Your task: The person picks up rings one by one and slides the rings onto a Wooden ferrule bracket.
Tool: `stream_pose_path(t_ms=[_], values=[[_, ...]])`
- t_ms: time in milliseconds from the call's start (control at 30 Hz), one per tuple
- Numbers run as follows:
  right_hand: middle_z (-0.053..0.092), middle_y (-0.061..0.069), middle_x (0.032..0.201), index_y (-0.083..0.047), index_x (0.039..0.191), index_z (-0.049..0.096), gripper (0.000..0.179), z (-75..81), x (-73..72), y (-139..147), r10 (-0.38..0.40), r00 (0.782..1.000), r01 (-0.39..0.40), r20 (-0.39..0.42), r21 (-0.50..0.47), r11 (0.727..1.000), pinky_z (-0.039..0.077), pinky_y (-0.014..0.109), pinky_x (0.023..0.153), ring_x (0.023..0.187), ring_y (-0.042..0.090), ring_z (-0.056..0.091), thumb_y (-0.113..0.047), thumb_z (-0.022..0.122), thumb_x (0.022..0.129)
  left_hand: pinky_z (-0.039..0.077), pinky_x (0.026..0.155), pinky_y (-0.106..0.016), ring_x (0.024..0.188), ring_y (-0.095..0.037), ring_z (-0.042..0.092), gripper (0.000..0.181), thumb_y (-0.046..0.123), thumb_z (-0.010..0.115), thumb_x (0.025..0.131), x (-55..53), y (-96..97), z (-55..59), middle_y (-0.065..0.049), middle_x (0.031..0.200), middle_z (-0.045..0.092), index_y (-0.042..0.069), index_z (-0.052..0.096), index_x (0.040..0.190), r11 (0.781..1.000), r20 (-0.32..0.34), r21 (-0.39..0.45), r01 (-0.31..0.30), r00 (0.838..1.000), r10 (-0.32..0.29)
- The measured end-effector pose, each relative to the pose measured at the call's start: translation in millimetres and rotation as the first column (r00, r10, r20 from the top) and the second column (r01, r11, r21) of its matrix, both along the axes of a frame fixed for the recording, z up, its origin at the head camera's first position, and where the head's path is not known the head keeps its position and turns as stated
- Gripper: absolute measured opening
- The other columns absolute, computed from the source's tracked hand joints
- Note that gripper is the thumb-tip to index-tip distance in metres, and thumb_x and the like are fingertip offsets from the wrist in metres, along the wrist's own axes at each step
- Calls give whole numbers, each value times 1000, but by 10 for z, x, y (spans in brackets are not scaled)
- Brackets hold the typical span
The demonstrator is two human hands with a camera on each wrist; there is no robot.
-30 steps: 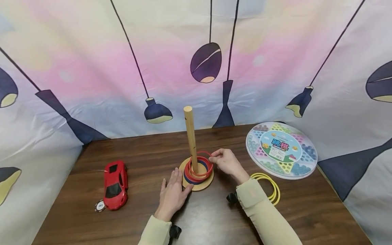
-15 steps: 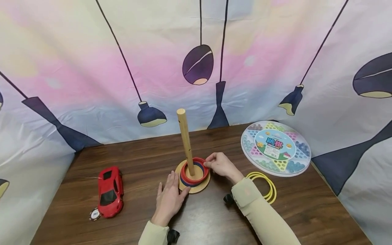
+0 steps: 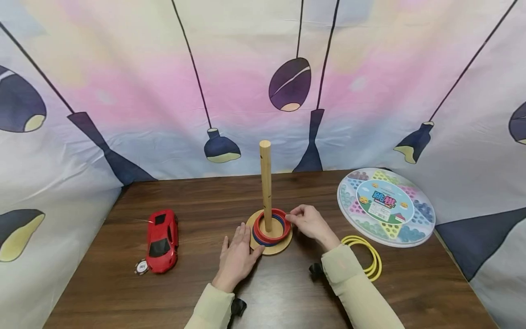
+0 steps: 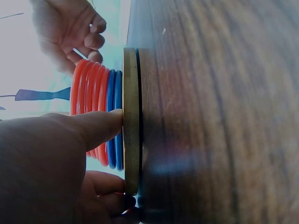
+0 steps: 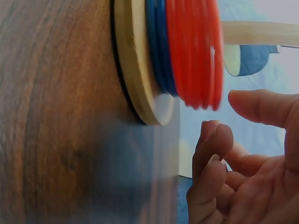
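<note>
A wooden post (image 3: pixel 266 183) stands upright on its round wooden base (image 3: pixel 276 250). Around its foot lie several stacked red rings (image 5: pixel 196 56), with two blue rings (image 4: pixel 110 156) beneath them. My left hand (image 3: pixel 236 262) rests at the near left of the base, fingers extended; in the left wrist view its thumb tip touches the base beside the blue rings. Close to the right side of the stack is my right hand (image 3: pixel 311 224). The right wrist view shows its thumb and bent fingers apart, with nothing between them and a small gap to the red rings.
Yellow rings (image 3: pixel 377 262) lie by the right forearm, partly under the sleeve. Behind them is a round Chinese checkers board (image 3: pixel 357 224). A red toy car (image 3: pixel 162 242) and a poker chip (image 3: pixel 141 267) are on the left. A printed cloth (image 3: pixel 164 91) hangs behind the table.
A red ring that was tilted up in my right fingers now lies flat on the stack, and those fingers have let it go. My left hand stays at the base. The head view shifted.
</note>
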State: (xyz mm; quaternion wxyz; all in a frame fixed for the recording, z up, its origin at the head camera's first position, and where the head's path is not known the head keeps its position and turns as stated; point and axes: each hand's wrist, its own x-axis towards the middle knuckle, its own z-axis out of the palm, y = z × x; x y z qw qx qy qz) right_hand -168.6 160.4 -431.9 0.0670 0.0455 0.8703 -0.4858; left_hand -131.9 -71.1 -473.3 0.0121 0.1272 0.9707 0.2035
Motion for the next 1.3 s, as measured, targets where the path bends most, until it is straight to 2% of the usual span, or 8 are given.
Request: stream_pose_path(t_ms=[300, 533, 700, 900, 1100, 1167, 1300], values=[[57, 5, 82, -5, 108, 64, 33, 224, 253, 229, -1, 999, 5, -45, 109, 994, 43, 30, 62, 70, 17, 52, -35, 64, 93, 17, 112, -60, 143, -30, 29, 78, 50, 59, 93, 7, 9, 27, -18, 154, 32, -2, 38, 148, 1000, -15, 6, 2, 1000, -2], [58, 6, 85, -2, 112, 63, 45, 356, 561, 526, -20, 998, 30, -63, 169, 985, 43, 30, 63, 72, 17, 52, -43, 63, 93, 17, 112, -61, 143, -30, 29, 78, 50, 59, 93, 25, 0, 21, -18, 154, 33, -2, 38, 147, 1000, -15, 4, 2, 1000, -2], [61, 7, 90, 2, 116, 60, 56, 404, 813, 824, -52, 998, 63, -46, 270, 961, 45, 31, 63, 74, 17, 54, -50, 60, 93, 17, 112, -61, 143, -30, 28, 77, 50, 59, 93, 26, 0, 17, -18, 154, 32, -1, 38, 148, 1000, -14, 1, 2, 1000, -2], [62, 8, 89, 5, 120, 57, 71, 366, 1043, 1223, -131, 991, 108, 31, 393, 913, 41, 33, 57, 68, 18, 54, -60, 55, 91, 16, 112, -61, 143, -30, 28, 76, 48, 59, 93, 24, 13, 19, -18, 154, 32, 0, 39, 148, 1000, -9, 6, -2, 1000, 2], [59, 9, 83, 7, 121, 53, 66, 244, 1204, 1545, -220, 967, 136, 130, 467, 874, 41, 37, 57, 69, 22, 53, -52, 59, 92, 16, 112, -61, 143, -30, 28, 76, 49, 59, 93, 22, 26, 13, -17, 154, 32, 0, 38, 148, 1000, 0, 4, -1, 1000, 1], [59, 10, 85, 7, 120, 53, 66, 196, 1232, 1604, -235, 959, 136, 158, 470, 872, 43, 39, 59, 71, 23, 54, -52, 60, 92, 16, 112, -60, 143, -30, 28, 76, 49, 60, 93, 21, 24, 11, -17, 154, 31, 0, 38, 148, 1000, 2, 3, -4, 1000, 4], [59, 11, 87, 5, 116, 54, 64, 98, 1256, 1659, -239, 949, 129, 203, 443, 887, 44, 41, 61, 74, 24, 56, -53, 62, 90, 17, 112, -60, 143, -30, 28, 76, 49, 60, 93, 19, 18, 13, -17, 154, 32, 1, 38, 148, 1000, -3, -6, -8, 1000, 8]])
